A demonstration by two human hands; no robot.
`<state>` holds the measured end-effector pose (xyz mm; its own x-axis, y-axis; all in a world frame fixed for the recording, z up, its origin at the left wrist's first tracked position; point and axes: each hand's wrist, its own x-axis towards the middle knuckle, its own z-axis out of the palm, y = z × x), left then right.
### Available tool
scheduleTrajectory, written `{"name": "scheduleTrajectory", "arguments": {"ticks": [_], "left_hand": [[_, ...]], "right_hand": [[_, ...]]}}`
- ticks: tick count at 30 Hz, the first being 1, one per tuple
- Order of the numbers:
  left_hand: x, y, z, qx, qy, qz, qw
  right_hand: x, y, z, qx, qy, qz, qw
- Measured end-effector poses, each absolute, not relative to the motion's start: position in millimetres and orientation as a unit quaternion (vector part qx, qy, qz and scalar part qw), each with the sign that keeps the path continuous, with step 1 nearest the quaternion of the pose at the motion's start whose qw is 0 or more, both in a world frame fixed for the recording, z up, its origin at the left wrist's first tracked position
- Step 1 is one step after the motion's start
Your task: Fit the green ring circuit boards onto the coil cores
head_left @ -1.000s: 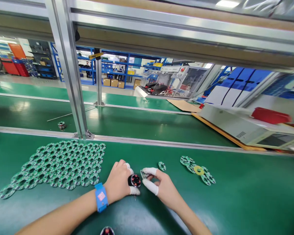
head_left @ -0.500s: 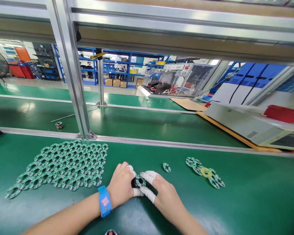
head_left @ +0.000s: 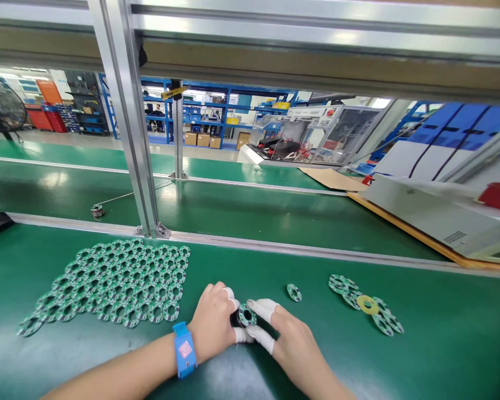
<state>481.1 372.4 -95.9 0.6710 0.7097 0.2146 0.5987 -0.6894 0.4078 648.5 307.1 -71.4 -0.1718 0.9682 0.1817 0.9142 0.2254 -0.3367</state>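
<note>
My left hand [head_left: 216, 316], with white finger cots and a blue wrist strap [head_left: 185, 350], is closed around a small dark round part [head_left: 234, 318]. A green ring-shaped circuit board [head_left: 247, 315] sits against that part, its face turned up towards me. From the other side my right hand [head_left: 289, 336], also in white finger cots, pinches the board's edge between thumb and fingers. How the board joins the dark part is hidden by the fingers. One loose ring board [head_left: 294, 292] lies just beyond my right hand.
Many ring boards [head_left: 120, 283] lie in joined rows at left. A few more, with a yellow ring [head_left: 367, 304], lie at right. A metal upright [head_left: 129, 111] and rail [head_left: 275, 251] border the green bench; a small wound coil part [head_left: 97, 211] stands behind.
The view has turned slightly left, so the bench things appear farther right. Both hands keep hold of the same pieces. A round part at the bottom edge has left the view.
</note>
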Motion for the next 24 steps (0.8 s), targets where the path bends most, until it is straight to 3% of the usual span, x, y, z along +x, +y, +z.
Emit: {"name": "scheduleTrajectory", "arguments": {"ticks": [7, 14, 24], "left_hand": [[481, 373, -97, 0.900, 0.368, 0.176, 0.152], [482, 372, -94, 0.900, 0.375, 0.164, 0.148], [481, 372, -96, 0.895, 0.378, 0.179, 0.153]], "right_hand": [[646, 307, -69, -0.616, -0.769, 0.063, 0.160], [640, 313, -60, -0.601, -0.757, 0.132, 0.219], [633, 323, -31, -0.620, -0.740, 0.207, 0.160]]}}
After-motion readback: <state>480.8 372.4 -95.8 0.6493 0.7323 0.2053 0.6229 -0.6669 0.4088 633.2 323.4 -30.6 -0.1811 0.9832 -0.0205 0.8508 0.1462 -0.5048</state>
